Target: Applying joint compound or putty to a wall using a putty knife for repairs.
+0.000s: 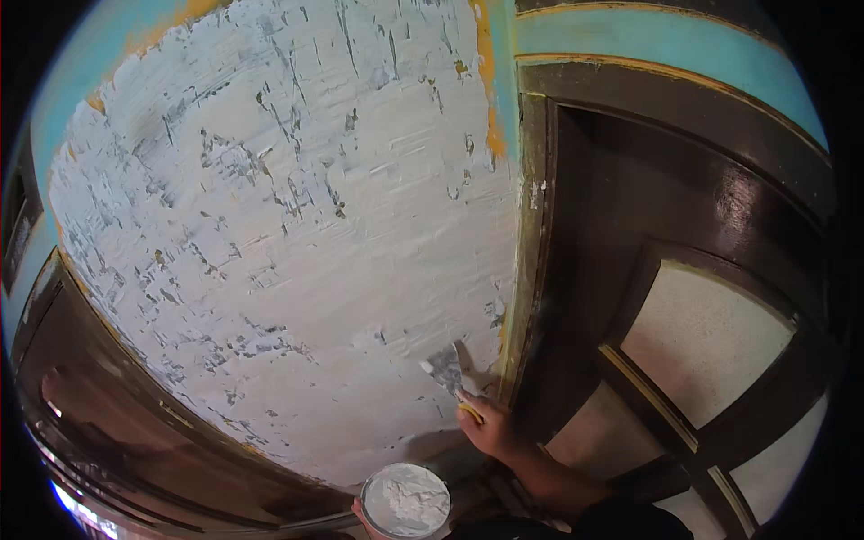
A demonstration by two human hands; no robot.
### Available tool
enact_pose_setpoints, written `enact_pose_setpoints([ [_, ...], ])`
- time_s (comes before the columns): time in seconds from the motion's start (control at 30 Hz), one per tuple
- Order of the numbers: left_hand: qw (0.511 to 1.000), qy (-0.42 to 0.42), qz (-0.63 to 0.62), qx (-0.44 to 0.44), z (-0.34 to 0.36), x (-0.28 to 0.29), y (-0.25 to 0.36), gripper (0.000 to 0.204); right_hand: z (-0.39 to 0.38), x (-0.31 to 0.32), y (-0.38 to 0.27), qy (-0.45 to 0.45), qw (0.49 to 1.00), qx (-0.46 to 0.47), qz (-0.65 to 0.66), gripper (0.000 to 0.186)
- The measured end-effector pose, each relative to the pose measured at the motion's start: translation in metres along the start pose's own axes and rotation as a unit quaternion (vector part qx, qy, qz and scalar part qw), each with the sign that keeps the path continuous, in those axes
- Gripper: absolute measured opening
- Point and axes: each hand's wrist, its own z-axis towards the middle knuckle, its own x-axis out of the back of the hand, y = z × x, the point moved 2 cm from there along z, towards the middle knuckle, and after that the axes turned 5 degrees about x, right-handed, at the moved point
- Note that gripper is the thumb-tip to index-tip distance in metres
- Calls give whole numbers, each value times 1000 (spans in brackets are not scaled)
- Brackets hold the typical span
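My right hand (489, 427) grips a putty knife (443, 369) by its yellow handle. Its metal blade carries a bit of white paste and is held at the lower right part of a wall patch (297, 198) coated in rough white filler, with grey specks and streaks showing through. At the bottom centre my left hand (363, 511) holds a round tub (405, 499) of white paste, its fingers at the tub's left side and mostly hidden under it.
A dark brown door (675, 180) with pale panels fills the right, in a frame beside the patch. Turquoise paint (648, 31) with orange edges borders the filler. At the lower left is another brown framed door or panel (117, 378).
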Motion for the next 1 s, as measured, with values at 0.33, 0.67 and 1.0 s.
enact_pose_setpoints([
  [0.33, 985, -129, 99, 55, -26, -97, 9, 92, 67, 16, 8, 84, 993, 78, -14, 40],
  [0.67, 995, -98, -17, 10, -8, -74, 7, 91, 118, 51, -17, 98, 992, 60, 49, 40],
  [1.0, 992, -72, -73, -71, -5, -59, 26, 91, -64, 32, 23, -93, 965, -211, 123, 48],
])
